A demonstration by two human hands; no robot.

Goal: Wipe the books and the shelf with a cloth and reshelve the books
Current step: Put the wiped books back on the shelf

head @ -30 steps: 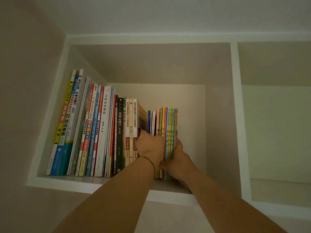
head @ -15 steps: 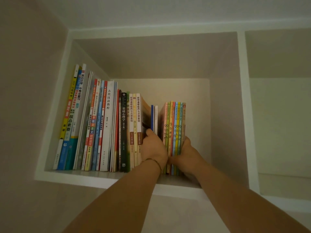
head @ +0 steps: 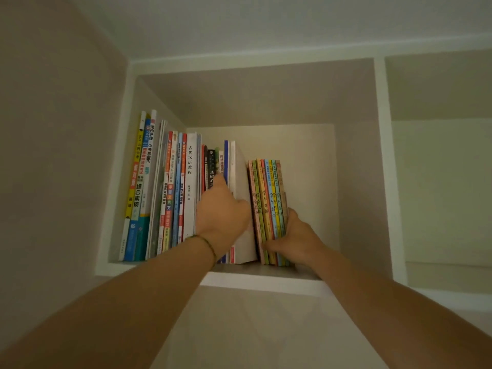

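A white shelf compartment (head: 266,283) holds a row of upright books (head: 165,193) on its left side. My left hand (head: 221,213) grips a thin blue book and a white book (head: 241,222) in the middle of the row; they stick out further forward than their neighbours. To the right stands a bundle of thin colourful books (head: 267,201), a little apart from the white book. My right hand (head: 295,237) holds this bundle low down, thumb on the spines and fingers round its right side. No cloth is in view.
Right of the bundle the compartment has free shelf floor up to its side wall (head: 356,182). A second compartment (head: 439,187) lies to the right behind a white divider. A plain wall runs along the left.
The blue and white books have come forward in my left hand and now hide the beige books behind them. My right hand stays on the colourful bundle.
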